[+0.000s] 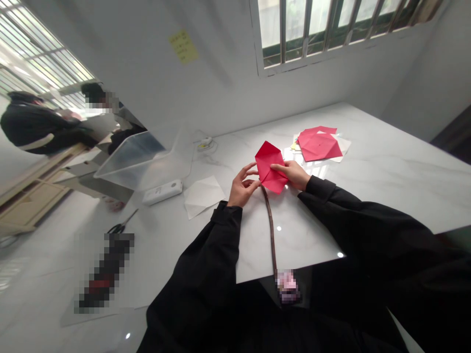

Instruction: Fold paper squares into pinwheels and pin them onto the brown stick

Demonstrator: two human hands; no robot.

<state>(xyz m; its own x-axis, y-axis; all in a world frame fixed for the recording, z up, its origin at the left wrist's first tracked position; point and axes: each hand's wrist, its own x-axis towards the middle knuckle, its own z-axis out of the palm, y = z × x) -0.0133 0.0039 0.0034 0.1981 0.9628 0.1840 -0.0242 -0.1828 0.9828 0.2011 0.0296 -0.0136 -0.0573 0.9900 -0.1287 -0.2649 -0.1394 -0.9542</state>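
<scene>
The left hand [243,189] and right hand [292,175] hold a folded red paper [270,166] over the middle of the white table [386,171], well back from its near edge. The left hand's fingers [253,179] curve loosely against the paper's lower left edge. The right hand's fingers [277,168] lie flat across its middle, gripping lightly rather than clenching. Another red paper [319,145] lies farther along, toward the far edge.
</scene>
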